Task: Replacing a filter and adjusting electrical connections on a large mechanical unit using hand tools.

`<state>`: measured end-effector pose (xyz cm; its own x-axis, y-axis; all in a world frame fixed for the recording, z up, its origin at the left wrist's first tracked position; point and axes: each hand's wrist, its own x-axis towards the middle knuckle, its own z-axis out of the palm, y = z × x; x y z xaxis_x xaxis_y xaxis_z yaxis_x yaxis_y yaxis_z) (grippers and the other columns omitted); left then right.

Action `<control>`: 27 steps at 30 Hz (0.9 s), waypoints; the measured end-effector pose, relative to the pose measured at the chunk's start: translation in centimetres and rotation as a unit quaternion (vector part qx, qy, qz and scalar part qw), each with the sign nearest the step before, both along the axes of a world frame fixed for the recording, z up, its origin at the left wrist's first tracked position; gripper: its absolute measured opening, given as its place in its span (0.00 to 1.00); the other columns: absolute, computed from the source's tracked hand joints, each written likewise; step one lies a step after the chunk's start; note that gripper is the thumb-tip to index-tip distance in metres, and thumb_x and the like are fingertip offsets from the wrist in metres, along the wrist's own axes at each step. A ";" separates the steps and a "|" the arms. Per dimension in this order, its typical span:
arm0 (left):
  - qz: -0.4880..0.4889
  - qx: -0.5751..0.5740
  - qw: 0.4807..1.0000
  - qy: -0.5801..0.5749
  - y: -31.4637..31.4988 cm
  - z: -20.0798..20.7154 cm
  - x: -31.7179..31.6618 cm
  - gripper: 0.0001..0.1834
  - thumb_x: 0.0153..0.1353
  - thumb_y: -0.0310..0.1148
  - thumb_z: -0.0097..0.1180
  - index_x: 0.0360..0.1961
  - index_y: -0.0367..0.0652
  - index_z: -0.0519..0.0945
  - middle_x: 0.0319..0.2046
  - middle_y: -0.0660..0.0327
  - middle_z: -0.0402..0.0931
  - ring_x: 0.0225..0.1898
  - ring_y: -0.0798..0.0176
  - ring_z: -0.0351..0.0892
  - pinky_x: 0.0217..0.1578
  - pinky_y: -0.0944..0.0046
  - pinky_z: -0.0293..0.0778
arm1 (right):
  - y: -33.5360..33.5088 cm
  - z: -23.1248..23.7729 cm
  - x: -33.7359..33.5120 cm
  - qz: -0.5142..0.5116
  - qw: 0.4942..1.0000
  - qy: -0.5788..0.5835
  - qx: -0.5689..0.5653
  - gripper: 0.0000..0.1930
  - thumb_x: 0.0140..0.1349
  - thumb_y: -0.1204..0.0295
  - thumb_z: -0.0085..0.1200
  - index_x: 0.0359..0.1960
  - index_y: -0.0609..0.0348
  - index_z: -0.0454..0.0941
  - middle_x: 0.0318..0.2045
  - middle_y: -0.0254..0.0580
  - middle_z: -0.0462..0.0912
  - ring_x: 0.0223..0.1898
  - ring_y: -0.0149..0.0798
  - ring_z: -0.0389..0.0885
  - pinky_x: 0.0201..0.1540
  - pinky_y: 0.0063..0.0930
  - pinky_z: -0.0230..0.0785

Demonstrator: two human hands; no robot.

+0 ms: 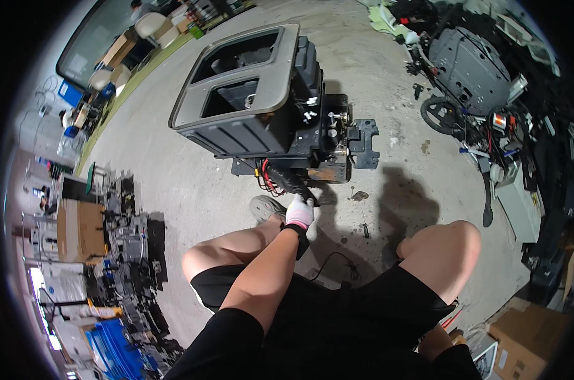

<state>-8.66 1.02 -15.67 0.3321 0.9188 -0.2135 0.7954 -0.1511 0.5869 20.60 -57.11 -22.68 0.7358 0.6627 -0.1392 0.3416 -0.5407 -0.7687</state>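
My left hand (300,213), in a white and pink glove, reaches forward between my knees. Its fingers are closed around the near end of a black elongated thing (288,182) whose kind I cannot make out. Red wires (266,178) with a yellow connector run beside it. Just beyond stands a machine with a dark ribbed housing (239,136) and a grey top frame (236,69) with two openings. Metal fittings and a dark bracket (365,144) jut from its right side. Of my right arm only a part (435,342) shows beside my thigh; the hand is out of view.
A thin dark tool like a screwdriver (365,230) lies on the concrete floor, with a black cable (337,256) nearer me. On the right are heaped parts, including a wheel (440,115) and a grey panel (469,69). Cardboard boxes (527,335) stand lower right; machine parts line the left.
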 end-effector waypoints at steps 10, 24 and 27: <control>-0.108 0.399 0.902 -0.122 6.1 23.2 -7.3 0.17 0.49 0.38 0.72 0.36 0.40 0.81 0.31 0.53 0.80 0.36 0.48 0.79 0.40 0.52 0.74 | 5.4 2.2 6.7 0.031 0.994 -0.093 0.052 0.21 0.72 0.56 0.46 0.49 0.62 0.80 0.36 0.40 0.84 0.36 0.39 0.80 0.41 0.38 0.73; -0.206 0.355 0.910 -0.057 -0.8 13.5 -5.3 0.12 0.54 0.31 0.64 0.40 0.43 0.79 0.38 0.53 0.76 0.42 0.51 0.75 0.48 0.55 0.68 | 12.0 11.5 6.2 -0.257 0.960 0.092 0.068 0.25 0.71 0.50 0.47 0.51 0.61 0.80 0.23 0.34 0.80 0.26 0.29 0.75 0.29 0.32 0.65; 0.314 -0.232 0.896 -0.214 2.3 0.2 -8.2 0.26 0.62 0.48 0.62 0.47 0.35 0.76 0.41 0.56 0.77 0.41 0.60 0.75 0.46 0.61 0.70 | 19.3 25.4 7.3 -0.179 0.969 0.023 0.170 0.27 0.71 0.48 0.44 0.49 0.62 0.81 0.28 0.35 0.80 0.30 0.28 0.75 0.36 0.25 0.68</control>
<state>-16.82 3.36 -15.48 -0.0762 0.7988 -0.5968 0.3252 0.5857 0.7424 27.95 -37.84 2.74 0.9251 0.3798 0.0039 0.1403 -0.3320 -0.9328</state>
